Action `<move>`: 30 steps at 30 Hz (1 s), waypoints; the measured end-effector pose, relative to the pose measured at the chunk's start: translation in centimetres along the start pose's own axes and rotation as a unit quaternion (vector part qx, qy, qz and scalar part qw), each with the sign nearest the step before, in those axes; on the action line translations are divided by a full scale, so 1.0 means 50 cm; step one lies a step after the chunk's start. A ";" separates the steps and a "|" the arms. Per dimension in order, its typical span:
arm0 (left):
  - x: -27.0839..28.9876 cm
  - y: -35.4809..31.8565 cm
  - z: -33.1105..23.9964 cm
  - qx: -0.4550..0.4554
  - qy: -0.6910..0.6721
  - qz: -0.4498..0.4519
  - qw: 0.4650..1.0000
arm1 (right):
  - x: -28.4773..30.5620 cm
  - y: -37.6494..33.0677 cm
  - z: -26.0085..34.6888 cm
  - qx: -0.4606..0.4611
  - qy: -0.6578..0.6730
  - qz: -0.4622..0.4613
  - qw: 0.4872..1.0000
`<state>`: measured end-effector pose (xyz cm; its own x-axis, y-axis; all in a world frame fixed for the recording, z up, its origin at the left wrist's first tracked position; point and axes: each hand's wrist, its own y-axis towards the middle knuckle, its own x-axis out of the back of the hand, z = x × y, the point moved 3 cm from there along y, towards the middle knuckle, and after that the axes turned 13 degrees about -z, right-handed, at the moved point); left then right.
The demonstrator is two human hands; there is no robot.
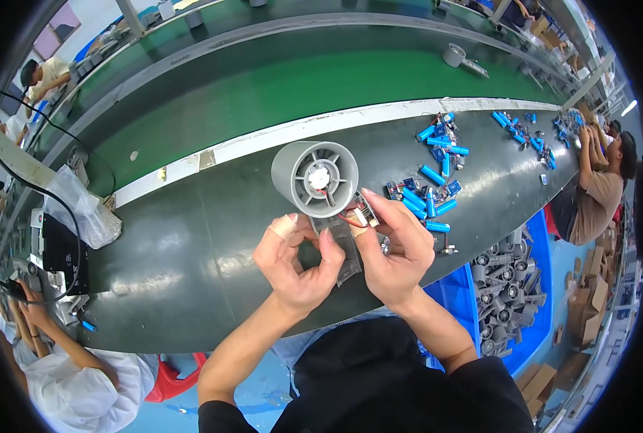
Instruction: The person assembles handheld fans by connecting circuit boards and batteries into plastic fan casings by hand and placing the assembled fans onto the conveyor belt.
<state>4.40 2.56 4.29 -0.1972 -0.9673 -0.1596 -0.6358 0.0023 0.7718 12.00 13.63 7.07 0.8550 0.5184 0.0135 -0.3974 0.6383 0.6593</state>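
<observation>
A grey round fan housing [283,177] stands in front of me, its spoked opening with a white hub facing me. Its grey handle part [348,268] extends down between my hands. My left hand [296,267] is closed, thumb and fingers gripping the handle from the left. My right hand [397,252] pinches a small circuit board [365,212] beside the housing's lower right rim. A red wire runs from the board toward the housing. Tape wraps a finger on each hand. Right of my right hand lie blue cylindrical batteries [432,175] with small boards attached.
Beyond the dark table [184,267] runs a green conveyor [220,108] carrying another grey housing [453,55]. A blue bin [541,267] of grey housings is at my right. A plastic bag [83,209] and black box [65,249] stand left. Co-workers sit on both sides.
</observation>
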 end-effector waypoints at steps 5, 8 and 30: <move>-0.005 0.015 0.013 0.024 -0.001 -0.014 1.000 | -0.023 0.022 -0.002 0.002 0.001 0.001 1.000; -0.018 0.051 0.071 0.123 0.022 -0.023 0.992 | -0.062 0.070 -0.046 -0.028 -0.023 0.034 0.999; 0.060 0.268 0.548 0.228 0.274 -0.160 0.920 | 0.066 0.576 -0.603 0.072 -0.530 -0.131 0.835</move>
<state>-25.16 6.64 -2.72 0.3809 -0.9194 0.0981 -0.8682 -0.3191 0.3801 -6.66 50.90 3.44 0.7513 -0.4708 0.4626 -0.1722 0.5367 0.8260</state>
